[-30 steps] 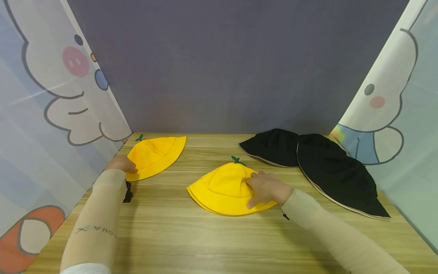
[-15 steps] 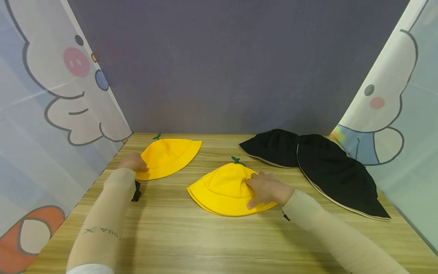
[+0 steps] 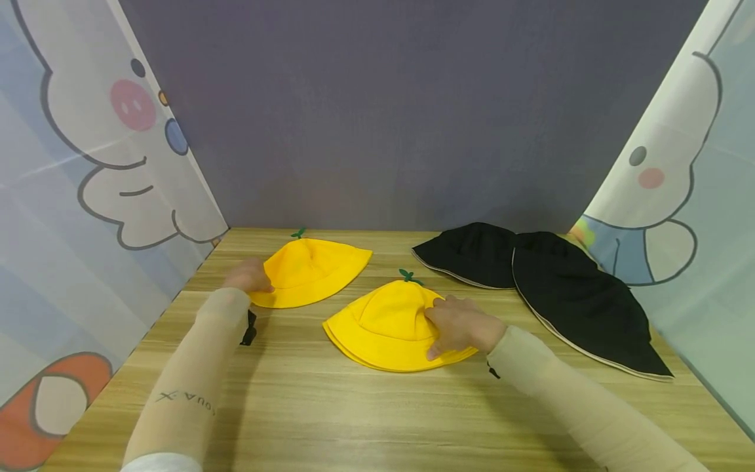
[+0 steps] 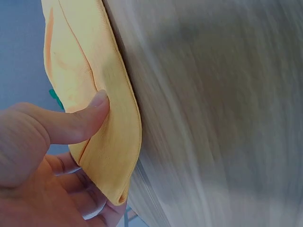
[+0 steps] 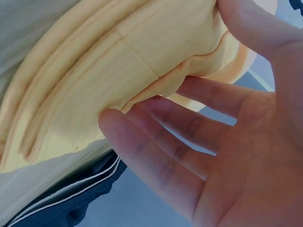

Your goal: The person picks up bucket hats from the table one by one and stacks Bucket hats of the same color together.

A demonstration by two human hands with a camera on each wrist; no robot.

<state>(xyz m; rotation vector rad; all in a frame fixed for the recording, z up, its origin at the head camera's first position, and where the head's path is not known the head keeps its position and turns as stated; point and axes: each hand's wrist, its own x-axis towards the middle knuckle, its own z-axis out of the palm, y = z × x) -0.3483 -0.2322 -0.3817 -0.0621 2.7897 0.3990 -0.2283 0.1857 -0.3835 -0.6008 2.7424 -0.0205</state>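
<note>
A yellow bucket hat (image 3: 312,269) with a green sprout on top lies at the back left. My left hand (image 3: 248,276) pinches its brim. In the left wrist view the thumb (image 4: 90,120) lies on the brim, with the other fingers behind it. Nearer the middle sits a stack of yellow bucket hats (image 3: 389,321), also topped by a sprout (image 3: 409,275); layered brims show in the right wrist view. My right hand (image 3: 466,326) grips the stack's right side, thumb near the brim, fingers denting the crown. Some fingertips are hidden by cloth.
Two black bucket hats (image 3: 580,308) with pale edging overlap at the back right. The wooden table (image 3: 354,419) is bounded by a grey back wall (image 3: 377,131) and cartoon-printed side panels (image 3: 708,262).
My left hand has slid the back-left yellow hat to the right, closer to the stack. The right hand and the stack have stayed in place.
</note>
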